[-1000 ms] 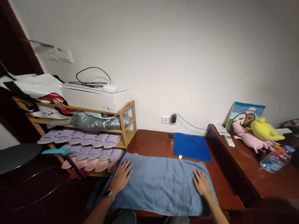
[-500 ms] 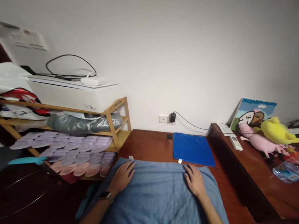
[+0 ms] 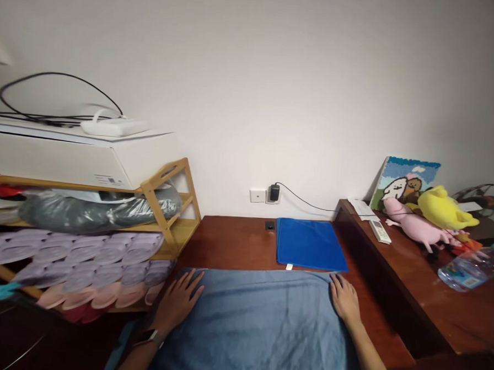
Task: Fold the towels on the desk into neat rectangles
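Grey-blue towel (image 3: 260, 329) nearest me, flat on the brown desk (image 3: 227, 242), near end cut off by the bottom of the view. Far edge runs left to right, roughly square to me; the visible part is wider than deep, so long axis looks crosswise, but full length I can't tell. Some creases, mostly right of the middle.

My left hand (image 3: 178, 300), watch (image 3: 150, 337) on wrist: palm down on the towel's left side, fingers spread, tips by the far left corner, pointing away and a bit right. My right hand (image 3: 345, 300): palm down on the right side, fingers slightly parted, tips at the far right corner, pointing away and a bit left. Both open, nothing gripped; towel lies under and between them.

Just past the far edge: white tag (image 3: 289, 267), then blue cloth (image 3: 312, 245), flat, right of centre. Left: wooden rack (image 3: 180, 237) with lilac slippers (image 3: 86, 248), pink slippers (image 3: 94, 296) lower, white box (image 3: 58, 156) on top. Right, on a raised surface: bottle (image 3: 470, 269) on its side, remote (image 3: 380, 232), pink plush (image 3: 413, 222), yellow plush (image 3: 446, 209), dog picture (image 3: 408, 185) leaning behind. Farthest: black plug (image 3: 275, 192) in the wall.
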Tool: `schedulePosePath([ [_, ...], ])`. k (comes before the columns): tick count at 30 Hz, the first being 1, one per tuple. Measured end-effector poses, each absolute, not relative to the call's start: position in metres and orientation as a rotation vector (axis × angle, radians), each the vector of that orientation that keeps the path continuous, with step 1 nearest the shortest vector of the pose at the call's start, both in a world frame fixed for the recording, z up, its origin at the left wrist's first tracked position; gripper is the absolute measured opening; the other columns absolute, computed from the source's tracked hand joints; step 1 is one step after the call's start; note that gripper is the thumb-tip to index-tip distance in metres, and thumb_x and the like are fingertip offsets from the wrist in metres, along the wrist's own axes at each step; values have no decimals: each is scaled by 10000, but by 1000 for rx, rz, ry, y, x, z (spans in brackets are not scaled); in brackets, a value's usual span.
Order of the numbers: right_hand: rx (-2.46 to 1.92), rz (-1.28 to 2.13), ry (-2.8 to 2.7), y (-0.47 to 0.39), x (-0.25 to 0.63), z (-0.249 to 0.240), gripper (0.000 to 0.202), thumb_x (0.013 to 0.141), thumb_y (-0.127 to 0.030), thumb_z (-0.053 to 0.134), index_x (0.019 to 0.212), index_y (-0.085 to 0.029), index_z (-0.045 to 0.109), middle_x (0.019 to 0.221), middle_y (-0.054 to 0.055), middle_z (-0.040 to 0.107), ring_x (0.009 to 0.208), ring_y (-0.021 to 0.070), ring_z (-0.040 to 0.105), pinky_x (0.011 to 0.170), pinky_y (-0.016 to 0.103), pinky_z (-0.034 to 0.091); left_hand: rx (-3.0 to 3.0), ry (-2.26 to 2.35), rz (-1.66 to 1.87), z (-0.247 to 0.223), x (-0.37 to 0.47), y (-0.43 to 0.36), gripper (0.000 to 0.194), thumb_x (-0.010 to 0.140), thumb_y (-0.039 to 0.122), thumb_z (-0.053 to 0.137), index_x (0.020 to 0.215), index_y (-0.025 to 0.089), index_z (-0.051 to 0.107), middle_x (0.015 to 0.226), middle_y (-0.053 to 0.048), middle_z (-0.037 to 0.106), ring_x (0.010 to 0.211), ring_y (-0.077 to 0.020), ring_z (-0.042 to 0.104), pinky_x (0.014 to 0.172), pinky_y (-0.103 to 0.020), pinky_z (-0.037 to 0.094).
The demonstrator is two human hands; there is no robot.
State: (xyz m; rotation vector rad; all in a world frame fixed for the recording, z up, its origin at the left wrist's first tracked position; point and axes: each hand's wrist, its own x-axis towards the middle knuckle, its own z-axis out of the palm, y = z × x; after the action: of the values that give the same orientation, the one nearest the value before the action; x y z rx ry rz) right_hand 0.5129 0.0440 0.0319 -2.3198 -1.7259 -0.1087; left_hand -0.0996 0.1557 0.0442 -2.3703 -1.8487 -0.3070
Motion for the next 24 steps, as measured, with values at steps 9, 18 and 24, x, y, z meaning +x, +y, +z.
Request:
schedulePosePath([
  [9,-2343,96,-1862,59,495,33,631,1079,-485,234,1645,-274,417,1713,32,405,1588,272,342,1309,501,253,-2335,-1875,-210,48,-94,166,582,1005,451,455,1563,308,543,1680,-95,486,1555,-353,421,1264,-581,318],
  [18,-2460,-86,-1743,58,483,47,635,1080,-563,237,1578,-298,528,1628,87,524,1489,303,464,1224,495,352,-2362,-1924,-165,50,-92,169,613,1012,516,494,1593,324,500,1682,-118,478,1550,-377,419,1249,-586,325],
  [24,-2519,41,-1749,70,482,35,653,1082,-502,218,1679,-265,334,1747,26,336,1621,273,260,1320,484,198,-2322,-1928,-154,46,-84,175,627,1012,518,471,1599,299,494,1709,-129,432,1571,-389,382,1261,-605,300],
])
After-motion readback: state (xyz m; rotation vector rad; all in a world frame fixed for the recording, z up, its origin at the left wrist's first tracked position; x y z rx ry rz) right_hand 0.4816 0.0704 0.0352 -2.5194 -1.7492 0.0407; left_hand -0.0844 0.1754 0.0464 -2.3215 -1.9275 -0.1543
